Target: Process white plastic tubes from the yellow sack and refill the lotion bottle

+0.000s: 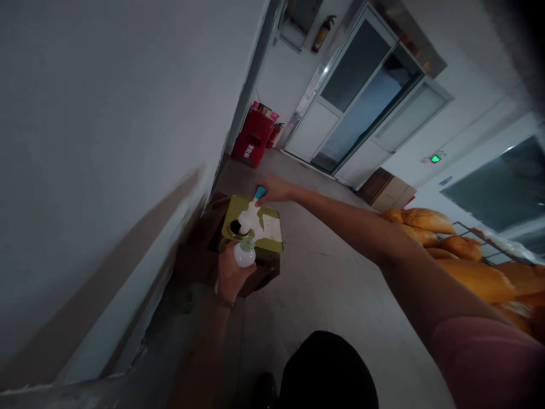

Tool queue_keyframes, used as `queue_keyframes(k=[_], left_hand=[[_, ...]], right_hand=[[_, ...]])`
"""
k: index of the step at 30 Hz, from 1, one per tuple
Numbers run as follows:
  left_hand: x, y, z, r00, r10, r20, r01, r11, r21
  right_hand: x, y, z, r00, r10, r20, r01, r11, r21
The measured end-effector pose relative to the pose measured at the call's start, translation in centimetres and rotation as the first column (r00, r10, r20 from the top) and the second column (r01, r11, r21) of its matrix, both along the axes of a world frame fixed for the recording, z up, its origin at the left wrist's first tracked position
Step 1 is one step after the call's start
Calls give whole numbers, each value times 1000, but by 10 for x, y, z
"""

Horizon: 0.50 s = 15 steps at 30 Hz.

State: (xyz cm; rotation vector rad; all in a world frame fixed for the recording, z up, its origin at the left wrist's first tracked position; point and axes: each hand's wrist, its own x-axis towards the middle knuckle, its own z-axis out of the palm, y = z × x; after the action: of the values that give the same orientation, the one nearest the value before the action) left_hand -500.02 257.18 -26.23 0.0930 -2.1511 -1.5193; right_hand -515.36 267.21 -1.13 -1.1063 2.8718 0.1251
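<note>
- Head view, tilted: my left hand (232, 274) wraps a white bottle (244, 255) with a green neck, its fingers curled together around the body.
- My right hand (276, 191) reaches out from a pink sleeve (481, 363), its fingertips (266, 193) pinched together on a blue cap (260, 192).
- Under the cap, a white piece (250, 217) runs down to the round hole (235, 228) in an olive tin (266, 249); I can't tell exactly what the piece is.
- The bottle's neck sits just over the tin's near edge. The tin rests on a brown carton (200, 241) beside the wall (85, 170).
- Farther off on the concrete floor (315, 295): golden loaves (426, 221) on a wire rack (464, 230), a red cabinet (253, 139), a fire extinguisher (275, 135) and glass doors (357, 91).
</note>
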Motion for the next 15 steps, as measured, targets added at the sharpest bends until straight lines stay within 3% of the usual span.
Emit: queue_keyframes(k=[7,15], left_hand=[[-1,0,0,1000,8,12,-8,1000,-30],[1,-2,2,1000,-1,9,2,999,-44]], right_hand=[[-9,-4,-12,980,-16,-199,22,999,30],[5,-8,-35,961,-73,-265,98,992,82]])
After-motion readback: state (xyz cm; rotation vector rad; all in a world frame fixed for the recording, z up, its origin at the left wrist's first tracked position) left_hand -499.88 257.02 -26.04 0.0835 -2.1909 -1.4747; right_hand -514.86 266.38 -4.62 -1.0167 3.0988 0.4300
